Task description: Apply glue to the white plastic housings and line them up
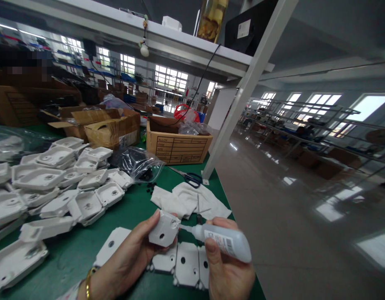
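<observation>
My left hand (133, 246) grips a white plastic housing cover (162, 230) by its left side, its flat face with a dark round hole turned toward me. In my right hand (228, 266) is a translucent squeeze bottle (229, 241) with a printed label, tilted nearly level. Its thin nozzle points left and its tip is at the cover's right edge, by a small round recess; whether it touches I cannot tell. Below my hands, several similar white covers (186, 263) lie in a row on the green table mat, partly hidden by my right hand. Another cover (114, 241) lies behind my left wrist.
A heap of white plastic housings (51, 177) covers the left of the table. Behind the hands lie a white cloth (192, 199), scissors (192, 179) and a clear bag of black parts (137, 162). Cardboard boxes (179, 146) stand farther back. A metal post (232, 121) rises at the right edge.
</observation>
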Tool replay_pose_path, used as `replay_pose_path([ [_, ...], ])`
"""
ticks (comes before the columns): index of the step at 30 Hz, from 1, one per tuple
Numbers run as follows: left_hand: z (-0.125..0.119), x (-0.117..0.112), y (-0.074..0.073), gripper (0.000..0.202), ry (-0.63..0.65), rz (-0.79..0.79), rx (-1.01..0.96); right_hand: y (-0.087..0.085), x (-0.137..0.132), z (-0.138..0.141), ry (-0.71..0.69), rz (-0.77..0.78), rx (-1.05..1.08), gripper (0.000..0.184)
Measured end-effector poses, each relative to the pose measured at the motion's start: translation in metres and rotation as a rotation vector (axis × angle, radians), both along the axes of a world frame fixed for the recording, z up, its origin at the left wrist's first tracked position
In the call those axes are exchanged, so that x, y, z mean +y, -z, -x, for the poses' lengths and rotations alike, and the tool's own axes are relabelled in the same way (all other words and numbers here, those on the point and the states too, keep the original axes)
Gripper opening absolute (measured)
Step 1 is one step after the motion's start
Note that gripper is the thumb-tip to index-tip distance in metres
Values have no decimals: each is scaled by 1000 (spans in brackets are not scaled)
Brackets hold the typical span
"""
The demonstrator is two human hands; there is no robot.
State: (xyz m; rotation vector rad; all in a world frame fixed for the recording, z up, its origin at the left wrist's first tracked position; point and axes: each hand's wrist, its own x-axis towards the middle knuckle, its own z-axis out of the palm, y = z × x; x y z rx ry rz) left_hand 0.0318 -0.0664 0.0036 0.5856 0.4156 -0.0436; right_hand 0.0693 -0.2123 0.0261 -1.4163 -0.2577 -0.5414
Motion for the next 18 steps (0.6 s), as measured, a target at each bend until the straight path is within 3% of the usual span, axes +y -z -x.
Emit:
replay_pose_path([
  [7, -1, 1, 0, 33, 15, -8, -5, 2, 4, 2, -2, 23, -194, 24],
  [18, 0, 1, 2, 36, 59, -24, -32, 2, 7, 5, -35, 48, -259, 27],
])
